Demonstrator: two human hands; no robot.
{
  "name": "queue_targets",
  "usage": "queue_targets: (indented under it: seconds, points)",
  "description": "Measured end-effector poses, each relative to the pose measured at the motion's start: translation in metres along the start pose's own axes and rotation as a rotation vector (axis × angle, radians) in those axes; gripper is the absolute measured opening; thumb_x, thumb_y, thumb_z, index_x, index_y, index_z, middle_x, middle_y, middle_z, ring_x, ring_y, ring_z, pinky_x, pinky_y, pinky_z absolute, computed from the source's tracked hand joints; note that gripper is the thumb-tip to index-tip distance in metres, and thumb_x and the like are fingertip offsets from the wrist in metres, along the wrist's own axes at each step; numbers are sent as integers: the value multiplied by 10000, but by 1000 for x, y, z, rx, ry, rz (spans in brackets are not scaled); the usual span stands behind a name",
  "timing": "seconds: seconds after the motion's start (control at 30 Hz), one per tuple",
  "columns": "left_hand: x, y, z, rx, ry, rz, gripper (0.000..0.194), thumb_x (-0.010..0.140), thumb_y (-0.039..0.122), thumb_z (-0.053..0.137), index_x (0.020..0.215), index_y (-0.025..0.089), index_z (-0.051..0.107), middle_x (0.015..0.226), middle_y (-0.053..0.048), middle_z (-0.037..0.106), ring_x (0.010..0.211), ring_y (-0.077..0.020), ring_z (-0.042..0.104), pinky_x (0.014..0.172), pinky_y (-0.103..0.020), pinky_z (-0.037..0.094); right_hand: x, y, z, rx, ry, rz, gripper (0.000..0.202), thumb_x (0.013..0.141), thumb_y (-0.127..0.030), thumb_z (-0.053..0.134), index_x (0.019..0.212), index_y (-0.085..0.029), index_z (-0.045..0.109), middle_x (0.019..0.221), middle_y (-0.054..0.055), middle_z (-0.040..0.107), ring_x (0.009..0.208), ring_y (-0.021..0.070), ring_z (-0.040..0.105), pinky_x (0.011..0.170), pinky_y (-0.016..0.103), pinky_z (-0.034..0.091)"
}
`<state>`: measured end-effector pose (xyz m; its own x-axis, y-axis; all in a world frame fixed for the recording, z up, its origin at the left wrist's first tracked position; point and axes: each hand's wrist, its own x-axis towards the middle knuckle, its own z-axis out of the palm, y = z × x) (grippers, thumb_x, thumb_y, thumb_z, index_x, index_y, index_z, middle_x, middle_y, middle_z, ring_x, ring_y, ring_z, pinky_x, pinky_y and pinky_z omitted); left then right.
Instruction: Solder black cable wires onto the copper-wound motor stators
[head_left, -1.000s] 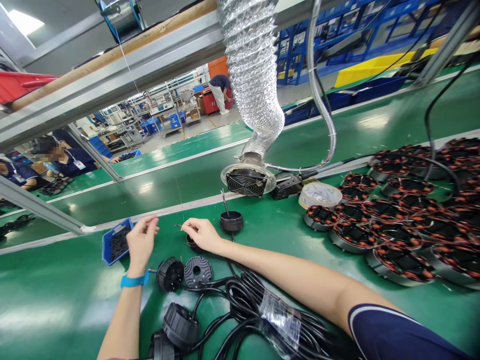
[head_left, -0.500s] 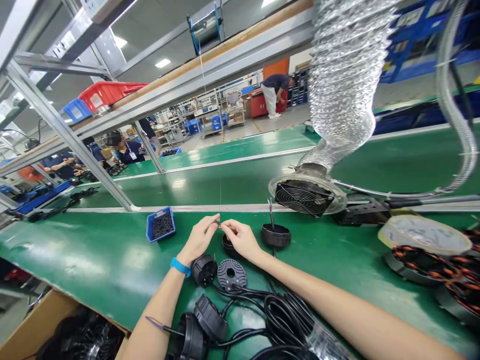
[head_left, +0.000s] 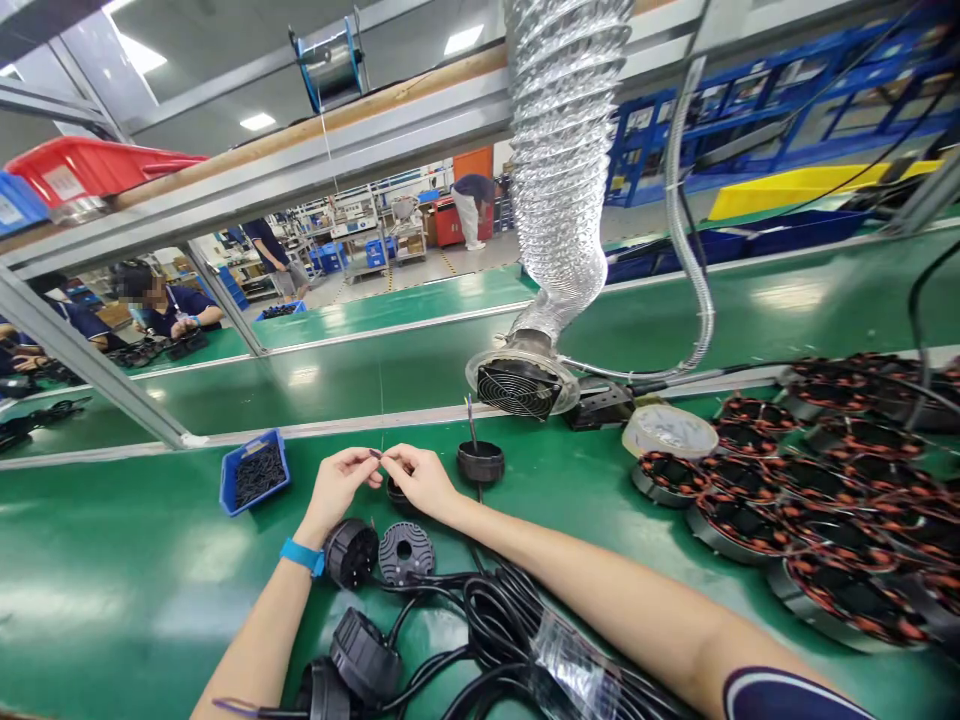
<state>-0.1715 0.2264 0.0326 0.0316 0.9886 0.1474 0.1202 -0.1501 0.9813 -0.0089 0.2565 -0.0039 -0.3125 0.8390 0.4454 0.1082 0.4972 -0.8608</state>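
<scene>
My left hand (head_left: 341, 490), with a blue wristband (head_left: 302, 557), pinches at a thin wire end (head_left: 377, 454). My right hand (head_left: 422, 482) meets it fingertip to fingertip, also pinching there; a small dark piece shows between them, too small to make out fully. Under my right hand a black cup (head_left: 397, 494) is partly hidden. To its right stands another black cup (head_left: 481, 462) with a cable's wire ends sticking up. Nearer me lie a round black ribbed housing (head_left: 351, 553) and a grey grooved disc (head_left: 406, 552) with a centre hole.
A blue tray (head_left: 255, 472) of small black pieces sits left. Black cables (head_left: 510, 620) lie coiled in front, beside more black housings (head_left: 365, 655). A fan (head_left: 519, 388) on a foil duct (head_left: 566, 150) hangs behind. Several copper-wound stators (head_left: 750, 520) fill the right. People work beyond.
The view has swung right, so everything sits further left and more stators show. My fingertips have come closer together at the wire end.
</scene>
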Motion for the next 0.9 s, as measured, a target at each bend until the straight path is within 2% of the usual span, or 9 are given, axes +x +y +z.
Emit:
queue_targets:
  seconds: [0.13, 0.27, 0.37, 0.47, 0.53, 0.63, 0.7, 0.8, 0.9]
  points:
    - [-1, 3, 0, -87, 38, -21, 326, 688, 373, 814, 889, 137, 713, 755, -48, 712, 639, -166, 663, 656, -311, 559, -2, -6, -2, -83, 3, -84, 194, 913, -254, 513, 853, -165, 675, 628, -16, 600, 558, 116, 494, 571, 225, 370]
    - [-2, 5, 0, -74, 21, -2, 285, 725, 374, 790, 867, 140, 714, 678, -23, 680, 585, -133, 616, 608, -269, 525, -4, -11, -3, -192, -84, -178, 206, 894, -167, 504, 750, -175, 651, 653, -8, 604, 604, 121, 516, 614, 226, 379]
    - [-1, 3, -1, -64, 18, 0, 249, 734, 364, 787, 814, 143, 705, 638, -11, 662, 574, -123, 600, 599, -251, 508, -5, -11, -3, -232, -105, -223, 214, 897, -146, 486, 758, -179, 645, 679, -1, 596, 634, 126, 524, 645, 229, 401]
    - [0, 1, -3, -68, 12, -14, 249, 731, 358, 793, 813, 142, 702, 630, -10, 661, 569, -119, 599, 599, -243, 500, -5, -12, -4, -290, -33, -290, 114, 851, -149, 544, 865, -157, 657, 872, 52, 615, 781, 151, 560, 712, 247, 438]
    - [1, 0, -5, -71, 18, -23, 258, 725, 360, 798, 815, 137, 702, 626, -12, 660, 563, -118, 598, 597, -242, 497, -4, -17, -8, -431, -21, -307, 87, 824, -183, 597, 862, -141, 663, 950, 83, 593, 840, 174, 551, 739, 277, 444]
    - [1, 1, -6, -64, 33, -25, 274, 721, 366, 801, 824, 132, 704, 632, -18, 665, 561, -122, 601, 599, -248, 500, 0, -33, -19, -739, -133, -266, 168, 856, -256, 622, 758, -134, 684, 862, 91, 585, 831, 211, 534, 759, 337, 423]
    - [1, 2, -6, -63, 40, -21, 277, 717, 367, 804, 823, 131, 705, 635, -22, 667, 563, -123, 602, 594, -249, 500, 3, -45, -28, -866, -226, -210, 222, 874, -299, 648, 745, -130, 710, 836, 102, 594, 844, 231, 536, 759, 352, 406]
    - [0, 4, -6, -74, 30, -27, 282, 708, 367, 809, 819, 129, 707, 641, -28, 672, 566, -126, 606, 592, -254, 507, 5, -57, -36, -901, -316, -143, 225, 859, -329, 704, 745, -138, 741, 835, 106, 611, 840, 229, 542, 726, 333, 383]
    - [-1, 7, -6, -76, 12, -36, 283, 703, 366, 812, 806, 125, 706, 636, -30, 673, 561, -129, 607, 592, -257, 512, 4, -60, -37, -852, -344, -131, 220, 870, -320, 700, 748, -145, 754, 819, 87, 621, 825, 211, 541, 710, 320, 365]
